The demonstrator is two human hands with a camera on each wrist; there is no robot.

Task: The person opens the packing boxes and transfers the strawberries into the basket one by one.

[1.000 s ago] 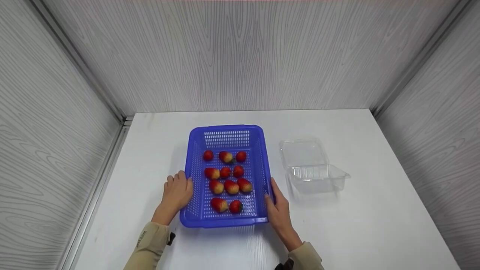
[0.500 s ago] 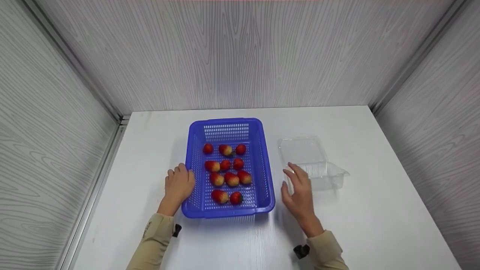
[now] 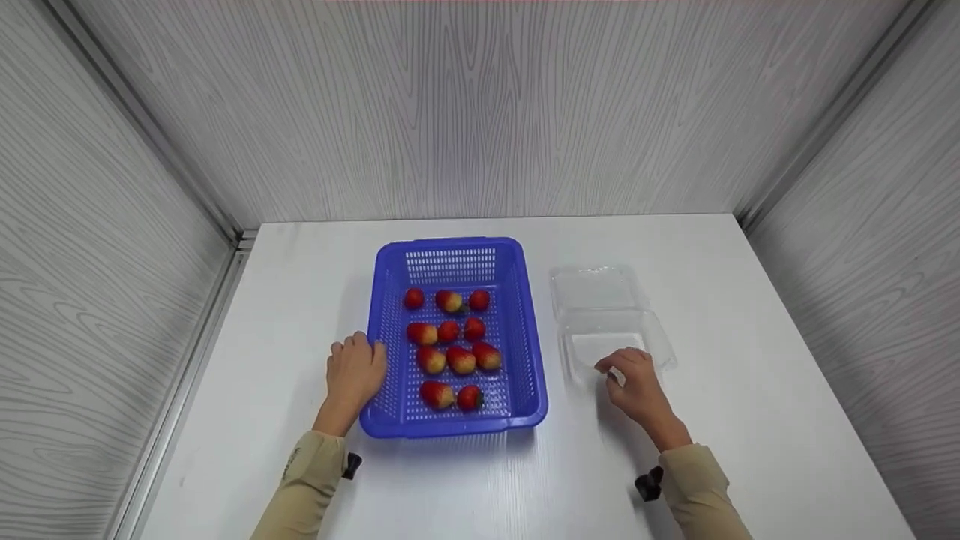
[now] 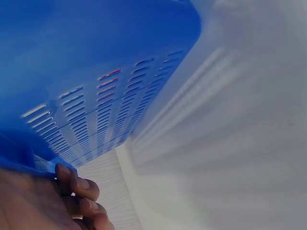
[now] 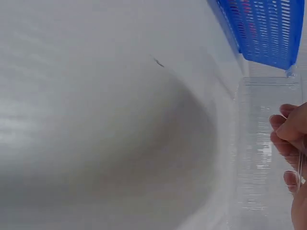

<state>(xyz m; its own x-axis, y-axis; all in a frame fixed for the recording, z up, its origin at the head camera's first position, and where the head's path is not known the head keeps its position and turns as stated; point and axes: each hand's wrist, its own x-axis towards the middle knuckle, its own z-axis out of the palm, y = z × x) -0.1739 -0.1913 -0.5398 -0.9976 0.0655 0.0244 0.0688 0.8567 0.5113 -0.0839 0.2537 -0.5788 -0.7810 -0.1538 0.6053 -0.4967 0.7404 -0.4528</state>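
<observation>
Currently the white table (image 3: pixel 750 420) carries a blue perforated basket (image 3: pixel 525 337) at its centre, with eleven strawberries (image 3: pixel 448 331) lying loose on the basket floor in rough rows. Just right of the basket, apart from it, lies a clear plastic clamshell box (image 3: pixel 600 289), opened out with its lid on the far side and its tray nearer the person. The left hand (image 3: pixel 356 373) rests against the basket's left wall near the front corner, fingers curled under the rim (image 4: pixel 72 184) in the left wrist view, steadying it. The right hand (image 3: pixel 636 384) is at the near edge of the clamshell tray, fingers curled over its thin rim (image 5: pixel 285 132). The step in hand appears to be positioning the box; judged from its thin walls, a light grip at the rim and a low slide across the table should keep it from buckling or tipping
</observation>
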